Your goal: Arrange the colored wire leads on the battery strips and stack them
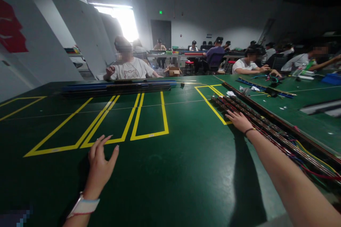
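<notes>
My left hand (101, 163) hovers over or rests on the green tabletop, just in front of the yellow tape outlines (105, 142). Its fingers are spread and hold nothing; a pale band circles the wrist. On the right, my right hand (241, 122) reaches to the near side of a bundle of long, thin dark strips (255, 113) with coloured wires among them. The fingers of that hand are stretched out along the bundle's left edge; whether they touch it is unclear. Red, yellow and green wires (311, 152) trail over the strips' near end.
Across the green table (165, 170) lies a stack of long dark and blue bars (119, 87), before a seated person (130, 65). Another wired strip (266, 87) and paper scraps (230, 93) lie at right. A co-worker (247, 65) handles wires there. A blue bin (331, 79) stands far right.
</notes>
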`<state>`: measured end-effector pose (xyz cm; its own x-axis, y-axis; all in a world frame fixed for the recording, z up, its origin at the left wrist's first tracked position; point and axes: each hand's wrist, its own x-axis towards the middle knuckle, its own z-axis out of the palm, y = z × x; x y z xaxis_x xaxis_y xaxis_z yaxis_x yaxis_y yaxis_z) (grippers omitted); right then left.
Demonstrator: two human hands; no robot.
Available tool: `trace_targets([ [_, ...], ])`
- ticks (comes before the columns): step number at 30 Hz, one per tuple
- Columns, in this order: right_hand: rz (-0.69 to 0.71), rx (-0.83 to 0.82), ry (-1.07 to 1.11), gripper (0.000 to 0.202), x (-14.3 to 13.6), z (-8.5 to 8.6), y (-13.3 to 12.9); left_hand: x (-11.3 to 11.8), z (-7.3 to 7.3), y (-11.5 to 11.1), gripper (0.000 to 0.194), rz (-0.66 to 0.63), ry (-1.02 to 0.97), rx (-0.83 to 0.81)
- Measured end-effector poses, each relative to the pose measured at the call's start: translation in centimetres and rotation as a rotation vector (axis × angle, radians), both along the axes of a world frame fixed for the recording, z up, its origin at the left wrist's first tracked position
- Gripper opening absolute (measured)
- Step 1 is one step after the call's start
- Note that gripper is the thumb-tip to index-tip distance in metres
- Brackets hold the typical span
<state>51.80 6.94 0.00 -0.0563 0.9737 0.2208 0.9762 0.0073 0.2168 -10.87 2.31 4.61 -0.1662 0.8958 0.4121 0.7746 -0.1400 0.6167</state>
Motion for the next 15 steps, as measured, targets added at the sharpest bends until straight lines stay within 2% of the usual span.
trace_targets([
  [4,-0.122,0.097,0.058,0.044,0.2,2.3,-1.1,-0.6,-0.4,-0.3,0.052,0.019,-0.002,0.026],
  [7,-0.276,0.114,0.096,0.041,2.8,4.9,-3.0,-1.1,-0.9,-0.3,0.052,0.024,0.018,0.093],
  [10,-0.429,0.041,0.15,0.031,6.2,7.0,-5.7,-1.4,-1.3,-0.2,0.052,0.011,0.04,0.115],
  [12,-0.497,-0.013,0.19,0.028,8.0,7.6,-7.4,-1.5,-1.3,-0.3,0.051,0.005,0.048,0.096],
  [15,-0.51,-0.008,0.234,0.026,9.1,7.1,-9.4,-1.5,-1.0,-0.6,0.051,0.015,0.049,0.046],
])
